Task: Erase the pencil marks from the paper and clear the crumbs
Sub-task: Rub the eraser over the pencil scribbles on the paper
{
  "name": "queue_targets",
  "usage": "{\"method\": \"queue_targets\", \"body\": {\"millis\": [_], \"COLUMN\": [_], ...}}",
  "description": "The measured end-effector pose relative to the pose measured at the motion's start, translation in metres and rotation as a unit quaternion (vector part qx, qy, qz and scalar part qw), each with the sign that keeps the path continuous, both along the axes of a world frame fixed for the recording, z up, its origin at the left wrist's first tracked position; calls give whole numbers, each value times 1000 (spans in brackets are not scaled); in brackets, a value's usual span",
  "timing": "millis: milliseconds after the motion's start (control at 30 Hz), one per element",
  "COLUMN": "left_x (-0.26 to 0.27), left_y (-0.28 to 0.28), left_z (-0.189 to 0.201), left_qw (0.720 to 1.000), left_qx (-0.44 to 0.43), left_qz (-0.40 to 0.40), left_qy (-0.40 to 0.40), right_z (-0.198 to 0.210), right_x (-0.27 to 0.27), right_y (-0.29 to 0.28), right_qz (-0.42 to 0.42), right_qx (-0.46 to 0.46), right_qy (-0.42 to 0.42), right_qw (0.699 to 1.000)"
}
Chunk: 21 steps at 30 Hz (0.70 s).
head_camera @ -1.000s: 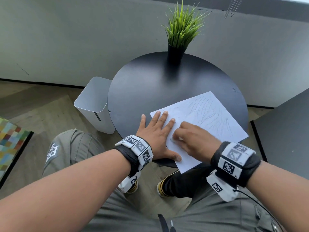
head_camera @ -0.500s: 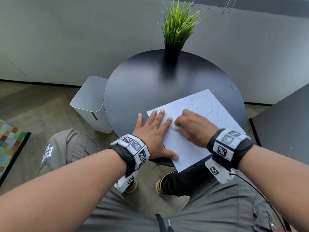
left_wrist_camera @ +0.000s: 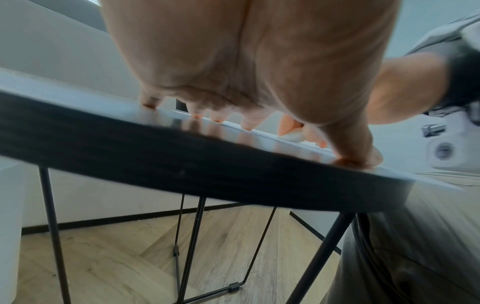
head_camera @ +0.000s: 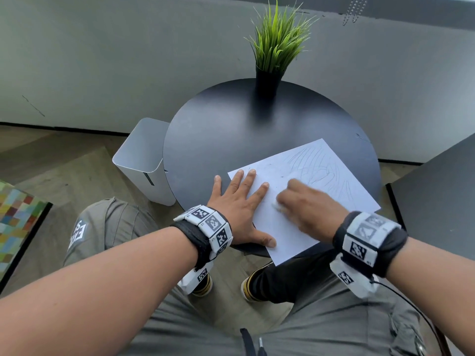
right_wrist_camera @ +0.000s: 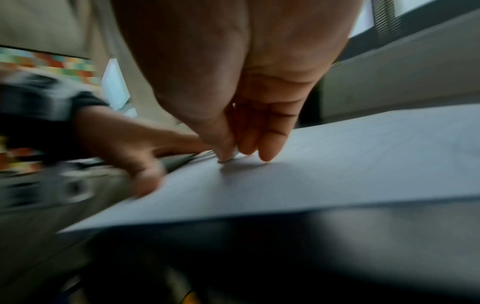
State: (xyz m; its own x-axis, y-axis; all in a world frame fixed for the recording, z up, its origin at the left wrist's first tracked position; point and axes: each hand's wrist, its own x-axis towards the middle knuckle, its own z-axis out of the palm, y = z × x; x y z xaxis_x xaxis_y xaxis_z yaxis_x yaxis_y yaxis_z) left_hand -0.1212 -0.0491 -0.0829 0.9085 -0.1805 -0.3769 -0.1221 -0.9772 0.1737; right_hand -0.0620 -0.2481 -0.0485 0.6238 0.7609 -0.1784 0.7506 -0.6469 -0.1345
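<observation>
A white sheet of paper with grey pencil scribbles on its far half lies on the round black table, its near corner hanging over the edge. My left hand lies flat, fingers spread, pressing the paper's left side. My right hand is blurred with motion and pinches a small white eraser against the sheet. In the right wrist view thumb and fingertips bunch down on the paper, the eraser mostly hidden.
A potted green grass plant stands at the table's far edge. A white bin sits on the floor to the left of the table. A dark surface lies at the right. My knees are under the table's near edge.
My right hand has rubbed back and forth over the paper, now sitting nearer the sheet's middle and blurred. The left hand has stayed flat in place. The head view has shifted slightly.
</observation>
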Motion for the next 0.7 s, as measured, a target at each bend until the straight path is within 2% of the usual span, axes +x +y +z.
{"method": "queue_targets", "body": {"millis": [67, 133, 233, 267, 333, 400, 467, 500, 567, 600, 633, 700], "left_x": [0, 0, 0, 0, 0, 1, 1, 1, 1, 0, 0, 0], "left_y": [-1, -2, -1, -1, 0, -2, -3, -3, -2, -2, -2, -3], "left_z": [0, 0, 0, 1, 2, 2, 3, 3, 4, 5, 5, 4], "left_qw": [1000, 1000, 1000, 1000, 1000, 1000, 1000, 1000, 1000, 1000, 1000, 1000], "left_qx": [-2, 0, 4, 3, 5, 8, 9, 11, 14, 15, 15, 17], "left_qz": [0, 0, -4, -5, -8, -10, -11, -11, -9, -8, -8, -8], "left_qy": [-3, -6, -3, -1, 5, 7, 7, 7, 8, 8, 9, 12], "right_z": [8, 11, 9, 5, 5, 13, 15, 12, 10, 5, 4, 8], "right_x": [-23, -16, 16, 20, 3, -24, -21, -9, 16, 20, 14, -13], "right_y": [1, 1, 1, -1, 4, 9, 6, 4, -2, -6, -4, 1], "right_qz": [74, 87, -56, -77, -16, 81, 107, 71, -55, -80, -62, 48], "right_qx": [-15, -34, 2, 4, -8, -28, -43, -37, -6, 0, 1, -8], "right_qy": [72, 79, -3, -24, -19, 56, 71, 48, -6, -23, -31, 20], "right_qw": [995, 993, 998, 997, 1000, 995, 991, 996, 998, 996, 998, 999]}}
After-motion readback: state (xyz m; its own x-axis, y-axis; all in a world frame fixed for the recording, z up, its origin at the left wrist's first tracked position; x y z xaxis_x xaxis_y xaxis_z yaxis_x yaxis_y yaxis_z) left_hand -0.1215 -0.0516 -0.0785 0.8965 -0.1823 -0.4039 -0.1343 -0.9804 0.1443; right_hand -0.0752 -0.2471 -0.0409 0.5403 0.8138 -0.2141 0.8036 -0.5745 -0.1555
